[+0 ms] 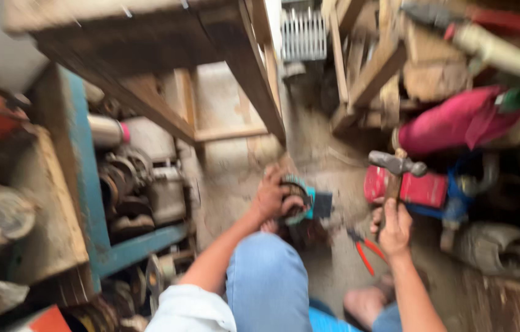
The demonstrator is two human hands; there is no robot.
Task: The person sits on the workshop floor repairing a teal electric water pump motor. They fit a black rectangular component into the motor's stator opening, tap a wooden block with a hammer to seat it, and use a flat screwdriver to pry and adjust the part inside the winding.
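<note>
Head view, looking down past the person's knees to a workshop floor (pixel 333 166). The left hand (pixel 272 197) clenches over a round, teal-rimmed motor part (pixel 300 200) that rests low on the floor just ahead of the left knee; the fingers wrap its near side and steady it. The right hand (pixel 395 227) grips the wooden handle of a hammer (pixel 395 172), whose steel head stands raised, up and to the right of the part and apart from it. The step in hand appears to be striking the held part; a blow calls for bringing the head leftward and down onto the part while sparing the left fingers, which lie close to any strike point. Red-handled pliers (pixel 364 249) lie on the floor between the two hands. Room is tight: a wooden bench frame (pixel 235 67) overhangs on the left, a blue shelf (pixel 91 197) of motor parts flanks it, and a red housing (pixel 419 187) crowds the swing path behind the hammer.
</note>
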